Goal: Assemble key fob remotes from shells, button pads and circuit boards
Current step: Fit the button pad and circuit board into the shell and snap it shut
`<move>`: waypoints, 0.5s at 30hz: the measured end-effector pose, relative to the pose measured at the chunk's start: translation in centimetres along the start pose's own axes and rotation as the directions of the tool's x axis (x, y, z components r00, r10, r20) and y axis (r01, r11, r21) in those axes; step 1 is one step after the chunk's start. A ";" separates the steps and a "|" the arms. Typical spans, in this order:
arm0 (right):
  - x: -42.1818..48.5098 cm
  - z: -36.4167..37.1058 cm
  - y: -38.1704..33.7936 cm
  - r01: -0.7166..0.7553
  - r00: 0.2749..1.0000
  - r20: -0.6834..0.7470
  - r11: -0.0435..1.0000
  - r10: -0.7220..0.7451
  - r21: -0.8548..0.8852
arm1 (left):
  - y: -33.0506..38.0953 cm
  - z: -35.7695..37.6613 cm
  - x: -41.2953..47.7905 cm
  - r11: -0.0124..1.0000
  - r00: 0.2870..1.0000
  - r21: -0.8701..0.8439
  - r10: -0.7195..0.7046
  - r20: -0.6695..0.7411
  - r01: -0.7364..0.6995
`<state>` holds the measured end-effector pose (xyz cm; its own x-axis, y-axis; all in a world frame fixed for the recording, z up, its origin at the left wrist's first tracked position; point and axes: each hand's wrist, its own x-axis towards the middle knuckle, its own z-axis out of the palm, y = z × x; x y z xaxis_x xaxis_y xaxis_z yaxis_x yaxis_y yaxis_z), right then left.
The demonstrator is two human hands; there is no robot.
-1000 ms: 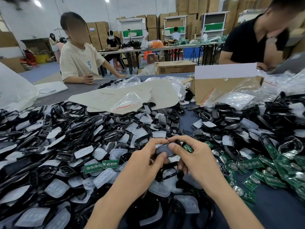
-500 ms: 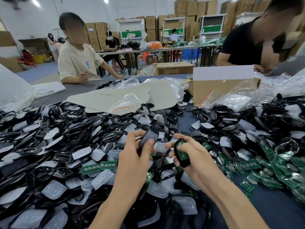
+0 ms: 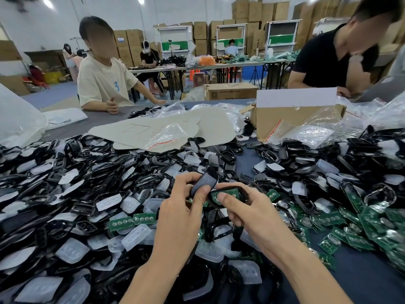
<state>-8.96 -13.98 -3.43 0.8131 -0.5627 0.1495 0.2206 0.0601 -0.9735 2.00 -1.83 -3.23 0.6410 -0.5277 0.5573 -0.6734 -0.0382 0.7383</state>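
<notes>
We are mating fob halves over the surface (image 3: 363,281).
Our left hand (image 3: 182,208) is pinching the cover (image 3: 205,181), angling it toward the board-filled shell (image 3: 235,190) our right hand (image 3: 248,212) is gripping, seemingly for snapping shut.

Glossy black all over: heaps of black shells (image 3: 65,194) on a dark blue-grey tabletop (image 3: 361,279). Milky, half-clear white button pads (image 3: 135,234) are dotted through them. On the right, green circuit boards (image 3: 372,224) with silver round contacts. The left hand (image 3: 186,207) holds a dark grey shell cover (image 3: 205,181). The right hand (image 3: 247,211) holds a black shell frame (image 3: 243,192), green showing inside. Behind are a brown cardboard box (image 3: 295,119) with a white flap, clear bags (image 3: 166,137) with red stripes, and a cream T-shirt (image 3: 98,84) with a blue 3.
</notes>
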 end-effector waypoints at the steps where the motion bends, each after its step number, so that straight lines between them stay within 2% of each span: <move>1: 0.1 0.1 0.1 0.002 1.000 -0.017 1.000 -0.001 0.028 | 0.0 0.1 0.0 1.000 1.000 -0.016 -0.009 0.008 0.009; 4: 0.4 0.3 0.5 -0.012 0.992 -0.120 0.991 0.028 0.136 | 0.2 0.5 -0.2 1.000 0.998 -0.012 0.002 0.063 -0.001; 6: 0.5 0.2 0.5 -0.013 0.986 -0.165 0.990 0.037 0.142 | 0.2 0.6 -0.2 0.999 0.996 0.024 0.018 0.083 -0.021; 11: 0.1 0.4 0.4 -0.013 0.995 -0.098 1.000 0.014 0.014 | 0.0 0.6 -0.2 0.996 0.998 0.082 0.037 0.050 -0.041; 15: -0.1 0.5 0.3 -0.039 0.997 -0.071 0.995 0.032 -0.096 | 0.3 0.4 -0.5 0.981 0.991 0.180 0.052 0.120 -0.073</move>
<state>-8.69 -13.56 -3.65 0.7791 -0.6179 0.1058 0.1363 0.0022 -0.9907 1.34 -1.88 -3.41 0.5568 -0.6267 0.5452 -0.7735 -0.1518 0.6154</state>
